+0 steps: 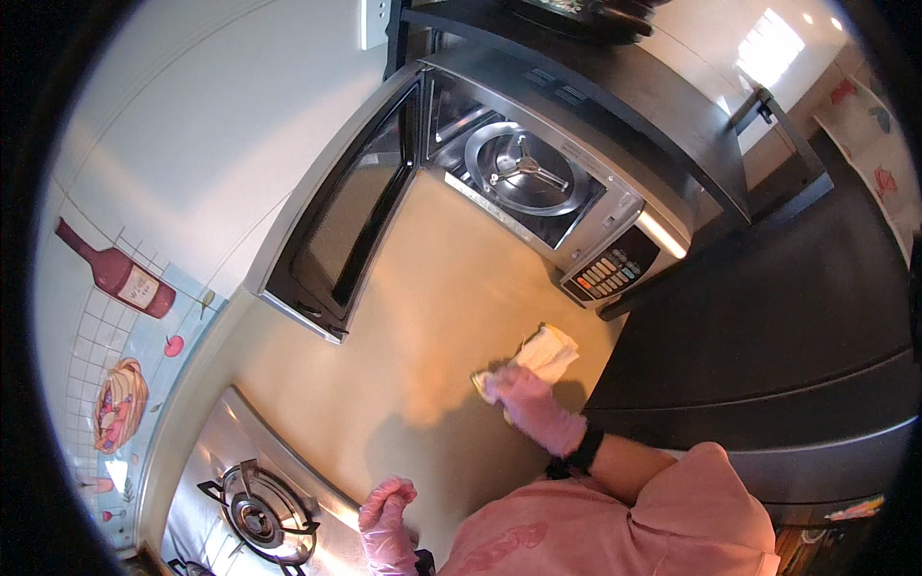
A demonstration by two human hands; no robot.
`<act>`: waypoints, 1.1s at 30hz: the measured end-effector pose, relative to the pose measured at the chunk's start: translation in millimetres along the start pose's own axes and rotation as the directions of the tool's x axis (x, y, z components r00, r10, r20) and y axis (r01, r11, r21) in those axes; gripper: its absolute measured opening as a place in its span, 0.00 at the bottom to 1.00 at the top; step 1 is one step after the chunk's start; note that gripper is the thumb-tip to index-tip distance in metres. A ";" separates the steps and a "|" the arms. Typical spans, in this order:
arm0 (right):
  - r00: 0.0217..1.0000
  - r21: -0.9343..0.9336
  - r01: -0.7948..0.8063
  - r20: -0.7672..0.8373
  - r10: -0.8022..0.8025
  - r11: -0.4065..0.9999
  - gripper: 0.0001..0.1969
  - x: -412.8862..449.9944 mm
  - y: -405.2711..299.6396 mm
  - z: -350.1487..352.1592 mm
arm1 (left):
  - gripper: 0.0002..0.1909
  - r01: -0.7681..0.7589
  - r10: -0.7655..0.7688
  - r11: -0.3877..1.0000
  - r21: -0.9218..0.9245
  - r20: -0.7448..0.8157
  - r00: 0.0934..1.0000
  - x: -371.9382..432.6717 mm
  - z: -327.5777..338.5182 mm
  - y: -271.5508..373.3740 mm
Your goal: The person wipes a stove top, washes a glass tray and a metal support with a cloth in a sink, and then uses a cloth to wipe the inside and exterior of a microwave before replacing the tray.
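Observation:
My right hand (536, 412), in a thin pink glove, holds a pale yellow cloth (549, 353) against the beige countertop (432, 288). The hand is slightly blurred, and part of the cloth lies hidden under its fingers. Gloved in the same way, my left hand (389, 511) hovers near the edge of the gas stove with its fingers curled in, and I see nothing in it. Beyond the cloth stands a microwave oven (587, 241) with its door (353, 209) swung out to the left. Inside lies a metal ring with a three-armed roller support (529, 169) and no glass plate on it.
A steel gas stove (266, 511) with a burner sits at the lower left. A dark metal shelf (612, 86) spans above the microwave. To the right stands a dark refrigerator (763, 302). The tiled wall (180, 165) with a printed wine bottle borders the counter.

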State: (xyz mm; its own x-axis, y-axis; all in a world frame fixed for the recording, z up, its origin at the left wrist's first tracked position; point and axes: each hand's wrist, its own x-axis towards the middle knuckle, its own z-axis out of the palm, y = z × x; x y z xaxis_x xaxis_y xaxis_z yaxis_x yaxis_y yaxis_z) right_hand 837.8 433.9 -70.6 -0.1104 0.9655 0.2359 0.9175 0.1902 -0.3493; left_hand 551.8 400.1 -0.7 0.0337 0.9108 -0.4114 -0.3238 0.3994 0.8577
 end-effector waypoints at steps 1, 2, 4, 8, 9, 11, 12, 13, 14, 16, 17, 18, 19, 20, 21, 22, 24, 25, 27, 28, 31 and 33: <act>0.996 0.194 -0.037 -0.077 0.053 0.980 0.13 14.2 8.8 4.8 | 0.06 0.013 -0.012 0.999 -0.032 0.003 1.000 0.3 -1.7 -1.5; 0.992 0.312 -0.059 -0.091 0.092 0.948 0.10 49.3 12.5 -12.4 | 0.07 0.009 -0.009 1.000 -0.020 -0.007 1.000 1.2 -3.1 -1.5; 0.916 0.535 -0.097 -0.282 0.286 0.839 0.12 101.5 19.6 -47.1 | 0.07 0.009 -0.009 1.000 0.004 -0.046 0.999 0.2 0.2 3.5; 0.759 -0.391 -0.301 -0.651 -0.030 0.869 0.14 197.5 71.1 -91.5 | 0.11 -0.001 0.001 0.995 0.100 0.003 1.000 -4.9 -4.1 9.9; 0.796 -0.393 -0.436 -0.588 0.143 0.810 0.13 210.9 83.3 -93.7 | 0.11 -0.004 0.004 0.994 0.106 0.005 1.000 -5.6 -2.3 13.8; 0.583 0.421 -0.446 -0.533 0.614 0.790 0.17 242.7 91.4 -81.3 | 0.10 0.024 -0.020 0.991 0.132 -0.037 0.999 -7.4 1.5 17.5; 0.530 0.617 -0.393 -0.454 0.717 0.681 0.22 250.2 120.1 -66.7 | 0.10 0.032 -0.030 0.990 0.136 -0.013 0.999 -5.7 2.1 19.3; 0.589 0.213 -0.679 -0.415 0.694 0.703 0.27 247.6 140.8 -48.8 | 0.10 0.033 -0.032 0.989 0.142 -0.006 0.999 -5.9 4.5 21.4; 0.644 -0.261 -0.763 -0.373 0.668 0.591 0.33 244.6 161.3 -30.6 | 0.09 0.033 -0.030 0.992 0.123 -0.024 0.999 -7.0 8.4 23.4; 0.587 -0.273 -0.809 -0.412 0.697 0.520 0.36 248.3 170.6 -18.9 | 0.09 0.029 -0.024 0.995 0.098 -0.055 0.998 -6.9 8.4 22.0; 0.519 -0.281 -0.855 -0.457 0.722 0.436 0.39 249.0 175.9 -13.9 | 0.09 0.036 -0.030 0.996 0.081 -0.070 0.997 -6.4 6.2 19.7; 0.569 -0.343 -0.822 -0.541 0.620 0.455 0.30 246.0 180.2 -2.9 | 0.09 0.045 -0.040 0.997 0.061 -0.085 0.996 -5.2 6.8 17.4; 0.597 0.127 -0.662 -0.506 0.623 0.738 0.21 252.6 168.5 -8.7 | 0.09 0.048 -0.042 0.997 0.058 -0.098 0.994 -5.0 6.2 16.2; 0.625 0.577 -0.317 -0.470 0.624 0.753 0.14 258.1 157.9 -16.0 | 0.09 0.048 -0.039 0.993 0.105 -0.092 0.995 -4.6 6.4 15.3; 0.636 0.713 -0.238 -0.399 0.661 0.659 0.12 261.0 118.6 -22.2 | 0.09 0.045 -0.032 0.987 0.153 -0.088 0.996 -2.9 6.4 15.3; 0.643 0.826 -0.164 -0.326 0.694 0.539 0.11 263.1 78.8 -29.9 | 0.09 0.046 -0.030 0.987 0.153 -0.102 0.994 -1.8 10.3 17.2; 0.798 0.562 -0.241 -0.349 0.491 0.791 0.09 255.9 102.9 -8.5 | 0.09 0.041 -0.030 0.982 0.185 -0.061 0.998 3.7 29.7 25.5; 0.805 0.673 -0.211 -0.292 0.517 0.709 0.09 261.1 95.0 -6.3 | 0.09 0.040 -0.029 0.981 0.189 -0.061 0.998 5.6 31.0 25.9; 0.786 0.729 -0.195 -0.284 0.549 0.656 0.08 279.4 80.6 -9.2 | 0.09 -0.044 0.055 0.976 0.213 -0.047 0.997 6.8 29.5 26.1; 0.754 0.681 -0.209 -0.346 0.559 0.702 0.08 292.4 85.8 -17.6 | 0.09 -0.043 0.055 0.976 0.216 -0.048 0.997 7.2 29.5 28.6; 0.535 0.471 -0.334 -0.618 0.575 0.817 0.06 333.8 168.7 -38.8 | 0.09 0.051 -0.024 0.967 0.249 -0.109 0.994 9.0 29.0 33.2; 0.650 0.125 -0.550 -0.556 0.518 0.825 0.09 348.4 163.0 -40.9 | 0.09 0.047 -0.017 0.985 0.166 -0.174 0.985 2.0 16.0 25.6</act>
State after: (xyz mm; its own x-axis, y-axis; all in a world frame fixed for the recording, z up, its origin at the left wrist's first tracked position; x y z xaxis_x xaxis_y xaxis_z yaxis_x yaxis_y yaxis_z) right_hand 964.5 793.9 -8.2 0.6159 0.6270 0.4769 0.7702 -0.3520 -0.5318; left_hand 558.8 413.9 25.3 -0.1257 0.8717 -0.4736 -0.1604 0.4532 0.8768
